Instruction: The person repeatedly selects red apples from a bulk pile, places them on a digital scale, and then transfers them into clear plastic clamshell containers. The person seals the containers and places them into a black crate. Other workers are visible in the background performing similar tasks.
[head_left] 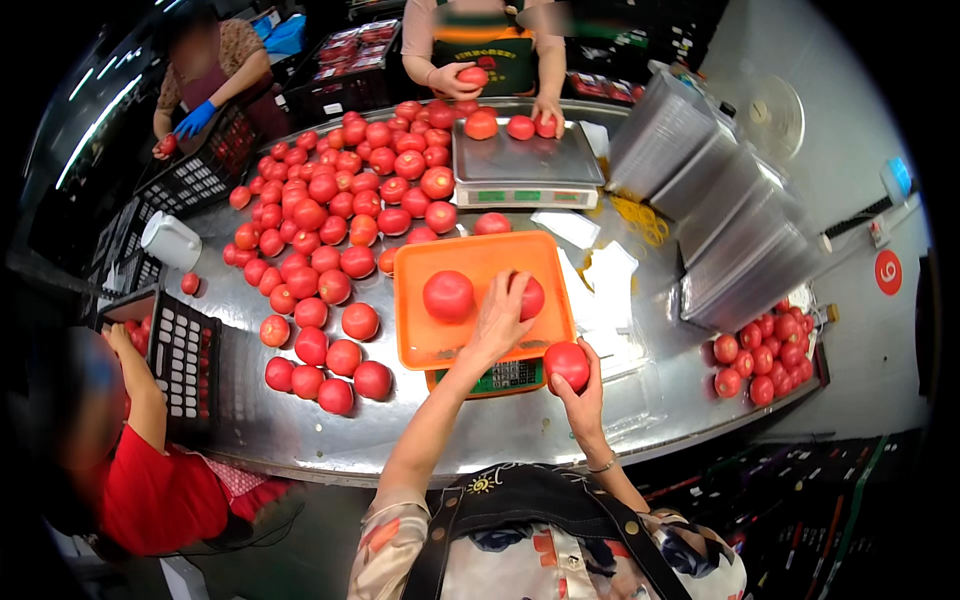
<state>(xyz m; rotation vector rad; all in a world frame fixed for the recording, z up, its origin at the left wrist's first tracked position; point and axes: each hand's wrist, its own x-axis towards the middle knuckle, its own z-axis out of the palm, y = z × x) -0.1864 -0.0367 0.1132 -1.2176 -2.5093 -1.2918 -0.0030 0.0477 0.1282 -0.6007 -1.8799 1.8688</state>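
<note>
An orange tray (415, 345) rests on a scale whose green keypad (510, 376) shows below its near edge. Inside the tray a large tomato (449, 297) lies to the left. My left hand (500, 318) reaches over the tray, its fingers closed round a second tomato (533, 298) on the right side. Just off the tray's near right corner, my right hand (584, 394) grips another tomato (567, 366).
Many loose tomatoes (323, 188) cover the steel table's left half. Opposite, a person (470, 60) handles tomatoes at another scale (525, 195). Clear plastic trays (750, 240) stand stacked at right, near more tomatoes (765, 355). Black crates (185, 365) and two more people are at left.
</note>
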